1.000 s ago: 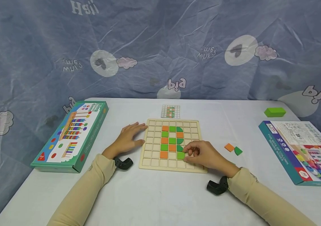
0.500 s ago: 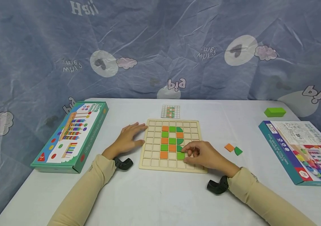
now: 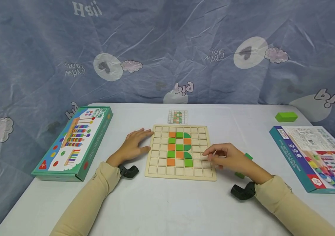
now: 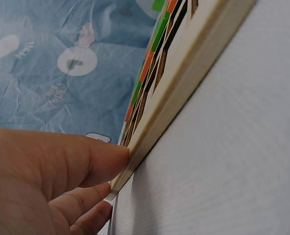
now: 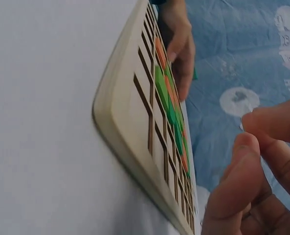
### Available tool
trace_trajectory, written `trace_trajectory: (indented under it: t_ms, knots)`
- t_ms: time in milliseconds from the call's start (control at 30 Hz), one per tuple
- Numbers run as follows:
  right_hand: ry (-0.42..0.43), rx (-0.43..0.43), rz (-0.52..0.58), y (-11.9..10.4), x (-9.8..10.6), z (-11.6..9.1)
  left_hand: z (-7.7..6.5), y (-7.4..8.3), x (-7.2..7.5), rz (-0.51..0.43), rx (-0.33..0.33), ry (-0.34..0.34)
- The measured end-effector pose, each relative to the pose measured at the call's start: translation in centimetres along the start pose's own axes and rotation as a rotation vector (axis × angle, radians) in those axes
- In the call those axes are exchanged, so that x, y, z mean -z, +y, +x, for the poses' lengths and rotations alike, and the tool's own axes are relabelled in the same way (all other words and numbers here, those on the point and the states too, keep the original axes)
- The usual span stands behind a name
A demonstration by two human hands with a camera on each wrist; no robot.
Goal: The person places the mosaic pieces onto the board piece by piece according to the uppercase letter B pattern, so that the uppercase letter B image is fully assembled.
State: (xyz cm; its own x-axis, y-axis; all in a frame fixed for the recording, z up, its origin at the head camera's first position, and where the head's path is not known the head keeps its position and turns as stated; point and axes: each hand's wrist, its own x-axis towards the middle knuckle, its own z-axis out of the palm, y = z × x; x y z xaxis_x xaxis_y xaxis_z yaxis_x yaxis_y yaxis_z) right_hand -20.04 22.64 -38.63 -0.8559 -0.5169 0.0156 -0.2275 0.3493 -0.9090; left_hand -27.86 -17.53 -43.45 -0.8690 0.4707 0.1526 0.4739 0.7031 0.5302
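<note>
A square wooden grid board (image 3: 182,178) lies on the white table, with orange and green square tiles (image 3: 188,163) and green quarter-round tiles (image 3: 187,155) set in its middle columns. My left hand (image 3: 132,147) rests at the board's left edge; in the left wrist view its thumb (image 4: 105,159) touches the wooden rim. Over the right edge of the board hovers my right hand (image 3: 229,159), fingers loosely bent. The right wrist view shows nothing between its thumb (image 5: 240,181) and forefinger. Behind that hand, loose green pieces (image 3: 239,175) are partly hidden.
A small pattern card (image 3: 177,116) lies behind the board. A green-edged toy box (image 3: 76,141) stands on the left, another box (image 3: 318,157) on the right. Beyond the latter sits a green block (image 3: 286,117). A blue printed cloth (image 3: 155,49) hangs at the back.
My right hand has come away from the green square tile at the bottom of the pattern and moved right, now covering part of the loose pieces. My left hand stays put.
</note>
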Motion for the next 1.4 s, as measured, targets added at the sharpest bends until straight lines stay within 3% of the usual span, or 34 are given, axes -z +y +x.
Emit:
trace_trajectory:
  t_ms: [333, 567, 700, 967, 1200, 1400]
  knots:
    - [-0.034, -0.08, -0.058, 1.1, 3.6, -3.4, -0.1, 0.2, 0.0, -0.004, 0.01, -0.001]
    - [-0.02, -0.052, -0.132, 3.1, 5.3, -5.5, -0.2, 0.2, 0.0, -0.014, -0.003, -0.003]
    - [-0.039, 0.02, -0.219, 4.1, 6.0, -6.3, -0.2, 0.2, 0.0, -0.011, -0.004, 0.002]
    - [-0.075, 0.12, -0.303, 5.0, 6.2, -6.7, -0.1, 0.2, 0.0, -0.005, 0.003, 0.001]
    - [-0.012, 0.071, -0.38, 4.7, 5.6, -6.5, -0.1, -0.1, -0.2, -0.007, -0.001, 0.005]
    - [-0.043, 0.168, -0.365, 4.8, 5.6, -6.2, -0.1, 0.0, -0.1, -0.01, -0.003, 0.004]
